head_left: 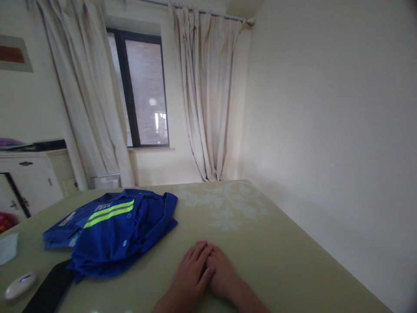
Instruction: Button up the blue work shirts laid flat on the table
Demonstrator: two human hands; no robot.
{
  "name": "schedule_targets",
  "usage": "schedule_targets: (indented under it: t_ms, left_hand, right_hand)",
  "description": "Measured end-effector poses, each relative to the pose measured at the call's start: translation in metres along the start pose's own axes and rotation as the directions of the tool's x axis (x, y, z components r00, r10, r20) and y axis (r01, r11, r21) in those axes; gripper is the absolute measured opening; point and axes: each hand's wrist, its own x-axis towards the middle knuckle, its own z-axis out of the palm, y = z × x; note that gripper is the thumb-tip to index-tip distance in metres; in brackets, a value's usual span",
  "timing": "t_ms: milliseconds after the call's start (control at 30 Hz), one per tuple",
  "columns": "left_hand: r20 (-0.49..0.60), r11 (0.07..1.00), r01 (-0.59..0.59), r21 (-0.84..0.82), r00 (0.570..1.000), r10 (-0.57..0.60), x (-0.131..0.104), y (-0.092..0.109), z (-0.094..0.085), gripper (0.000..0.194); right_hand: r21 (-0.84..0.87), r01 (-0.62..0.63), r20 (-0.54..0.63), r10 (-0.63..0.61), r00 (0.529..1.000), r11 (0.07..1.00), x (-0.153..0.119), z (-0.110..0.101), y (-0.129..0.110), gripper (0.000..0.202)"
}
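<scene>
Near the front of the table, my left hand [194,268] lies over the fingers of my right hand [223,270]. The left fingers are flat and the thumb is apart from them; nothing is held. My right hand rests with its back up and its fingers partly covered, with no object seen in it. To the left of both hands, apart from them, lies a crumpled blue garment [107,243] with a yellow-green and grey stripe.
A dark flat object [50,287] lies partly under the garment on the green table [286,252]. Beside it are a white oval device [20,286] and, at the left edge, a pale sheet [8,248]. A wall [332,130] runs along the right side.
</scene>
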Motion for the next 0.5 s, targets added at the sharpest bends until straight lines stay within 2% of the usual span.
schedule_targets:
  t_ms: [100, 233, 300, 400, 500]
  left_hand:
    - [-0.008, 1.000, -0.023, 0.014, 1.000, 0.023, -0.006, -0.009, -0.002, 0.054]
    - [-0.091, 0.950, -0.126, 0.286, 0.983, 0.158, -0.008, -0.015, -0.018, 0.059]
    - [-0.147, 0.906, -0.121, 0.406, 0.970, 0.195, -0.009, -0.013, -0.026, 0.063]
    - [-0.186, 0.896, -0.019, 0.443, 0.976, 0.113, -0.012, -0.014, -0.031, 0.065]
    - [-0.128, 0.921, 0.100, 0.376, 0.990, -0.055, -0.019, -0.021, -0.026, 0.066]
  right_hand:
    - [-0.029, -0.056, 0.058, 0.058, 0.997, 0.998, -0.001, -0.004, 0.002, 0.056]
    - [-0.054, -0.066, 0.059, 0.069, 0.996, 0.996, -0.001, -0.010, 0.002, 0.064]
    - [-0.036, -0.043, 0.037, 0.044, 0.998, 0.998, -0.001, -0.011, -0.001, 0.067]
    - [-0.011, -0.050, -0.010, 0.050, 0.999, 0.999, 0.000, -0.011, -0.003, 0.062]
    - [-0.019, -0.166, -0.092, 0.163, 0.982, 0.986, 0.003, -0.009, -0.001, 0.059]
